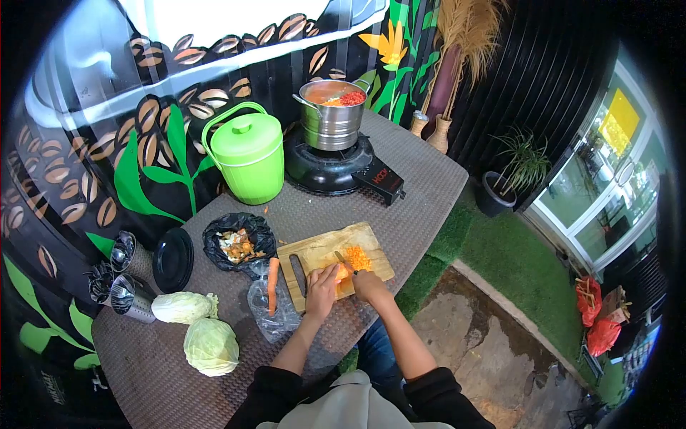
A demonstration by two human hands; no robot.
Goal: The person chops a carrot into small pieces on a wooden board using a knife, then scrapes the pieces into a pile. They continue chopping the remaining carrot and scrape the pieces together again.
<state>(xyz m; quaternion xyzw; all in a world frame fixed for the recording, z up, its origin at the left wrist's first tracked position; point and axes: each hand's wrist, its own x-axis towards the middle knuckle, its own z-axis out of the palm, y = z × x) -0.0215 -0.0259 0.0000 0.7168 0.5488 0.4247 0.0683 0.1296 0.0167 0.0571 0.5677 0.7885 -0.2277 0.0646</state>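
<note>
My left hand (323, 287) presses an orange carrot piece (342, 272) against the wooden cutting board (367, 234), fingers closed over it. In my right hand (371, 287) is a knife (346, 261), its handle mostly hidden by my fingers and its blade beside the carrot piece. Small diced carrot (359, 258) lies in a heap just beyond the blade. A whole peeled carrot (273, 286) rests on a clear plastic bag (269, 318) left of the board.
A steel pot (330, 127) with orange and red contents stands on a black portable stove (325, 170). Nearby are a lime-green lidded bucket (250, 161), a black bag of peelings (239, 244), a round cabbage (211, 347), a napa cabbage (183, 307) and metal utensil holders (133, 299).
</note>
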